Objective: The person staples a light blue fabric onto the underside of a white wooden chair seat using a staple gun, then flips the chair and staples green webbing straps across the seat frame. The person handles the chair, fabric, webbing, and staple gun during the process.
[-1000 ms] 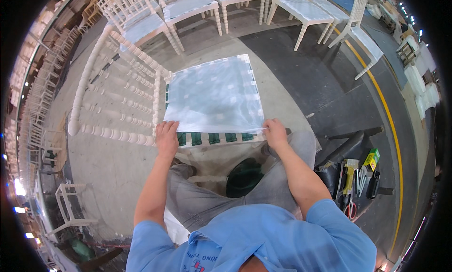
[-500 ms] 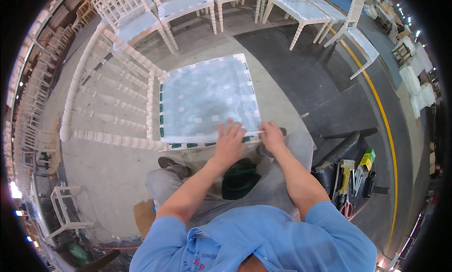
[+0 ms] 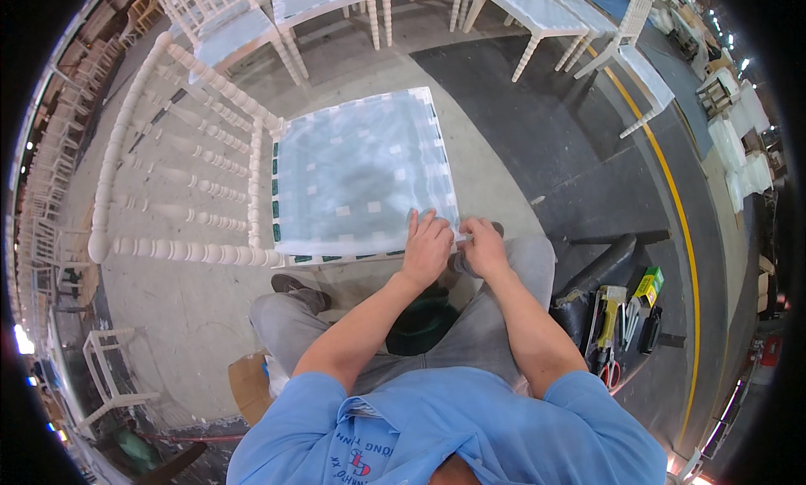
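A cream chair with turned spindles (image 3: 189,248) stands before me, its back to the left. Over its seat lies a thin, pale blue cloth (image 3: 361,162), and green and white webbing shows along the edges. My left hand (image 3: 428,248) rests on the cloth by the seat's near right corner, its fingers apart and a little bent. Close beside it, my right hand (image 3: 483,248) is closed in a pinch on the cloth's edge at that corner. The fingertips of the right hand are partly hidden.
To my right, a dark stand (image 3: 579,317) holds scissors (image 3: 610,372), a yellow-handled tool (image 3: 606,321), a small green and yellow box (image 3: 649,285) and other hand tools. Several cream chairs (image 3: 537,19) line the far side. A small white frame (image 3: 113,376) stands at the left.
My left hand has slid right along the seat's near edge, up beside the right hand. My right hand stays at the corner. The view has shifted slightly.
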### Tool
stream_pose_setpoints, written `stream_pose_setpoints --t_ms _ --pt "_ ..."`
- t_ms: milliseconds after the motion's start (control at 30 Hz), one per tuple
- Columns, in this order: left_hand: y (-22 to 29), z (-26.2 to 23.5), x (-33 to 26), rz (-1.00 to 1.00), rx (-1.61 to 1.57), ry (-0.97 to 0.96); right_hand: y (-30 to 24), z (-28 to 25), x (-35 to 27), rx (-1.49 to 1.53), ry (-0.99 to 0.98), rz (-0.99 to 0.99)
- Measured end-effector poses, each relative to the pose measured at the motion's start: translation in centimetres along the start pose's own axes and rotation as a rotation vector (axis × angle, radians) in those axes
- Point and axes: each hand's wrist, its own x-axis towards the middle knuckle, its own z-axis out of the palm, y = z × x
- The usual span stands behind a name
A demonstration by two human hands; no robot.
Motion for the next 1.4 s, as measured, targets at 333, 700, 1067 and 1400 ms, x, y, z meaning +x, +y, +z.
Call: stream_pose_setpoints --t_ms 333,700,1067,1400 --pt "0.1 0.4 -0.4 -0.037 0.005 0.000 0.3 0.0 -0.1 -0.073 -0.058 -0.022" --pt "-0.2 0.8 -1.1 -0.016 0.024 -0.018 -0.4 -0.9 -1.0 -0.043 -0.059 -0.026" --pt "-0.1 0.4 -1.4 0.006 0.028 -0.032 0.4 -0.2 -0.7 -0.114 -0.089 -0.056" --pt "1.4 0.2 -3.0 0.091 0.074 -0.144 0.7 -2.2 -1.6 -0.060 -0.013 -0.062"
